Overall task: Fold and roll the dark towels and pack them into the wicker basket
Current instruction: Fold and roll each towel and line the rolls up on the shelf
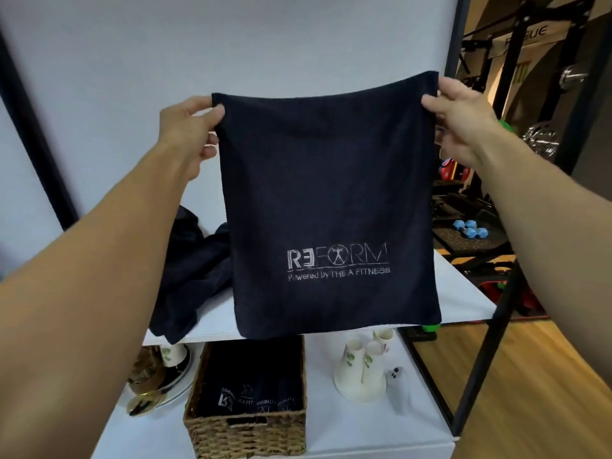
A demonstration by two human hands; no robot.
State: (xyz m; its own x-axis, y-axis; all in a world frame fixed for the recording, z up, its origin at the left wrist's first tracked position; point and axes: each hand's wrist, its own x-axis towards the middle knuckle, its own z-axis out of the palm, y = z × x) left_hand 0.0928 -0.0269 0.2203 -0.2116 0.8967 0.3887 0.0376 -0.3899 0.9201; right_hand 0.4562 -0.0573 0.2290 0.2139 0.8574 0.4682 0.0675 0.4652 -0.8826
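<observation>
Dark towel (331,193) is pinched at its top corners between thumb and curled fingers (212,112), the left hand (188,130) on one corner and the right hand (460,117) on the other, so it hangs flat in the air with its white lettering facing the camera. Behind it, a heap of towels (188,270) lies on the white bench (463,293). On the shelf (331,429) below, the wicker basket (245,435) holds rolled towels (251,392), with paper cups (361,369) near its right side.
</observation>
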